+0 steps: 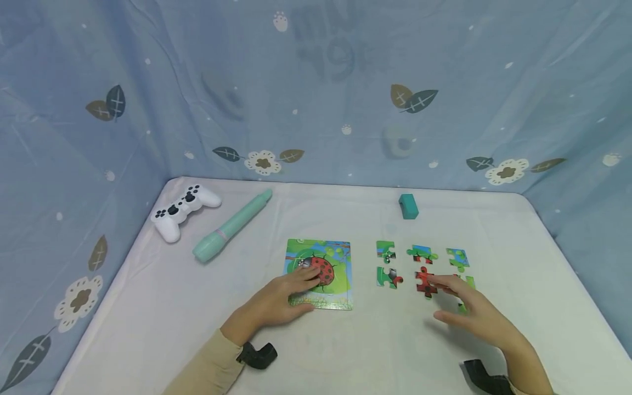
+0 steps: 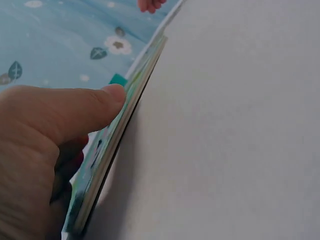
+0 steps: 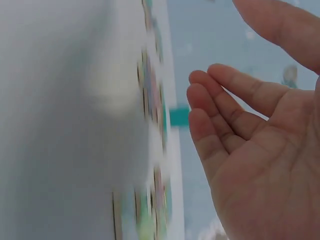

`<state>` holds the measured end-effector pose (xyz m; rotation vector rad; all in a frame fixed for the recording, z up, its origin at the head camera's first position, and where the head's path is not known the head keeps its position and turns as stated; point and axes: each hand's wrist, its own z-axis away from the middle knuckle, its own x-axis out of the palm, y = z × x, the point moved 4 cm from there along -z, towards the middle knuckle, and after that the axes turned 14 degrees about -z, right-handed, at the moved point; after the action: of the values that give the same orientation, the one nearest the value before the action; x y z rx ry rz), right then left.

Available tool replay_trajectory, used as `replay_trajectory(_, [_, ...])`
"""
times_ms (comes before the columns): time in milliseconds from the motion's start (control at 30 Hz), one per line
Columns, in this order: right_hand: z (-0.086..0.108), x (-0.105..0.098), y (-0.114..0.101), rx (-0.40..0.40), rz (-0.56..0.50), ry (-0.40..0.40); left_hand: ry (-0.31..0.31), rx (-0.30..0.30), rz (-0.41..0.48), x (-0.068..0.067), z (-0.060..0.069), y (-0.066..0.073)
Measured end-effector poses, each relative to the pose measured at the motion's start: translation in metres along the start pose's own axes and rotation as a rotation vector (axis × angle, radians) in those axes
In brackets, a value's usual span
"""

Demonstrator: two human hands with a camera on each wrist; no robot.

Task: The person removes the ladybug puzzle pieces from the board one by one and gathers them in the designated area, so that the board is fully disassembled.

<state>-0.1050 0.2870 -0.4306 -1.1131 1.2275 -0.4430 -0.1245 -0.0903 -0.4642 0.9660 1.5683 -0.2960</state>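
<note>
On the table lies a square puzzle board (image 1: 340,291) with a ladybug picture. My left hand (image 1: 283,296) rests on its left part, fingers over the ladybug; in the left wrist view the thumb (image 2: 95,110) lies along the board's edge. Right of the board, several loose jigsaw pieces sit in two rows. My right hand (image 1: 469,310) hovers over the lower row with nothing in it, fingertips near a red jigsaw piece (image 1: 424,285). A green jigsaw piece (image 1: 470,281) is partly hidden behind that hand. The right wrist view shows an empty palm (image 3: 270,165).
Behind the pieces stands a small teal block (image 1: 408,207). At the back left are a white game controller (image 1: 185,208) and a mint-green tapered stick (image 1: 234,225). Patterned blue cloth (image 1: 321,93) walls off the back and sides of the white table (image 1: 345,356).
</note>
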Motion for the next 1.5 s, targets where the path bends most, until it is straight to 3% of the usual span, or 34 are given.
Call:
replay_trajectory(300, [-0.042,0.052,-0.019,-0.090,-0.090,-0.092,0.004,-0.131,-0.020,-0.006,0.018,-0.013])
replay_trajectory(567, [-0.077,0.098,-0.043,-0.072,-0.063,-0.201,0.030,-0.135,-0.041,-0.006,0.021,-0.015])
replay_trajectory(800, [-0.107,0.131,-0.055,-0.109,-0.031,-0.252,-0.007,-0.150,-0.028,-0.003,0.021,-0.019])
replay_trajectory(933, [-0.113,0.144,-0.056,-0.082,-0.007,-0.250,-0.019,-0.154,-0.023,-0.004,0.020,-0.017])
replay_trajectory(1167, [-0.110,0.155,-0.057,-0.134,0.085,-0.200,-0.006,-0.158,-0.022,-0.006,0.020,-0.017])
replay_trajectory(1500, [-0.108,0.160,-0.059,-0.127,0.041,-0.157,-0.032,-0.176,-0.005,-0.004,0.019,-0.018])
